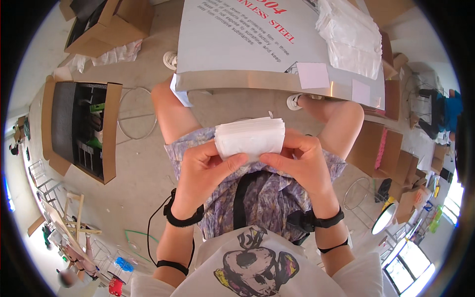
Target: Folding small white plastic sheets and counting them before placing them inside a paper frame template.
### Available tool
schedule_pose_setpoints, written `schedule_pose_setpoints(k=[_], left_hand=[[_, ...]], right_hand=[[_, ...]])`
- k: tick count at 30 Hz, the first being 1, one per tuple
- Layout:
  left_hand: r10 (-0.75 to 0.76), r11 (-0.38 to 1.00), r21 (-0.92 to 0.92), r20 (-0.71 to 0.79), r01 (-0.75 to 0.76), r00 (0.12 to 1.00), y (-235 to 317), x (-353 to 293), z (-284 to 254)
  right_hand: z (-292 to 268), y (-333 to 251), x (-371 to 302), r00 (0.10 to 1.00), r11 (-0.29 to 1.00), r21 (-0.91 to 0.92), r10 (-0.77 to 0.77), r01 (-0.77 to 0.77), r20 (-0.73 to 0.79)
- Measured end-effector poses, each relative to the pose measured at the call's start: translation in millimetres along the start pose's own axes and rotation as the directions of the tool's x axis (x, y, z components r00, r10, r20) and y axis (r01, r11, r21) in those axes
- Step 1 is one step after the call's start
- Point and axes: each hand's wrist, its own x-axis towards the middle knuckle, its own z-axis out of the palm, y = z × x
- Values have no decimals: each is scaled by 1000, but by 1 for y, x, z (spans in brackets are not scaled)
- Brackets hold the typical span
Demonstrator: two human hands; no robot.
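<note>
A thick stack of thin white sheets (250, 138) is held up above my lap, its layered edges fanned a little along the top. My left hand (205, 162) grips its left end, thumb on the near face and fingers behind. The right end is pinched the same way by my right hand (303, 159). Both thumbs point inward across the lower part of the stack, and the fingers behind it are partly hidden. Whether the sheets are paper or flat bags, I cannot tell. Ahead, a film-covered steel table (237, 54) stands apart from both hands.
On the table's right lie a pile of white plastic bags (349, 37) and two pale square cards (313, 75) (360, 92) near its front edge. An open carton (81, 131) with dark contents stands left on the floor. More cardboard boxes (373, 148) line the right, beside wire hoops (358, 193).
</note>
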Motion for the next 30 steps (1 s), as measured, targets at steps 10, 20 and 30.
schedule_pose_setpoints(k=[10,20,30], left_hand=[[-322,857,-364,177,366,930,3,10,2],[-182,764,-585,208,272,961,-21,5,12],[-121,813,-561,102,158,987,-17,-4,17]], right_hand=[[-1,-18,-5,982,977,122,182,-176,-43],[3,-16,-12,992,993,-29,-119,118,-52],[7,-16,-10,993,994,13,-109,110,-48]])
